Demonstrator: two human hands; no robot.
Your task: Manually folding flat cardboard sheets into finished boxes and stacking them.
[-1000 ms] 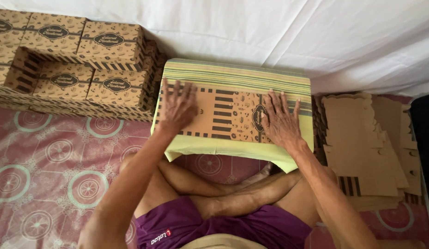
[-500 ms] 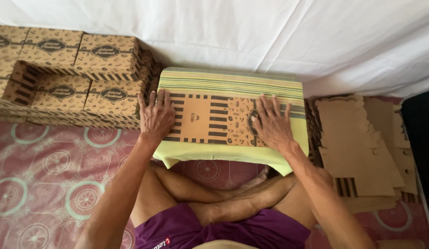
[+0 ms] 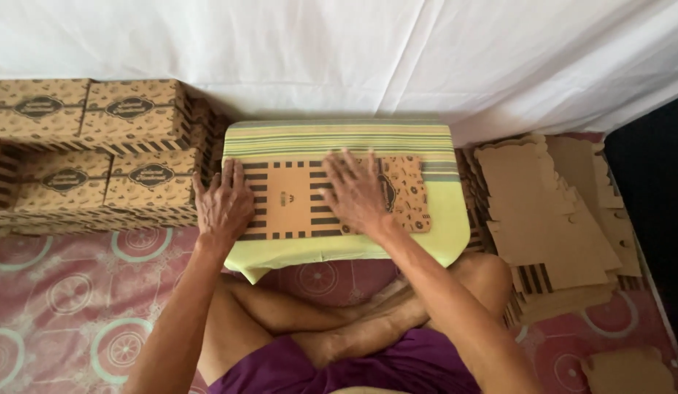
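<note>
Two hands flat on one unfolded carton blank (image 3: 320, 197).
Left hand (image 3: 223, 204) and right hand (image 3: 359, 193) palm-down, fingers spread wide, gripping nothing; four folded boxes (image 3: 127, 146) alongside.

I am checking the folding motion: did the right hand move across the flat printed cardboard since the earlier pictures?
Yes. The right hand has slid leftward, from the right end of the flat cardboard toward its middle, closer to the left hand.

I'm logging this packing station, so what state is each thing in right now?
Printed brown cardboard box blank: lying flat and unfolded on the cloth, pressed under both hands.
Left hand: open, palm down on the blank's left edge.
Right hand: open, fingers spread.
Brown printed cardboard boxes: assembled, closed, stacked.
Plain brown cardboard blanks: flat, piled.
</note>
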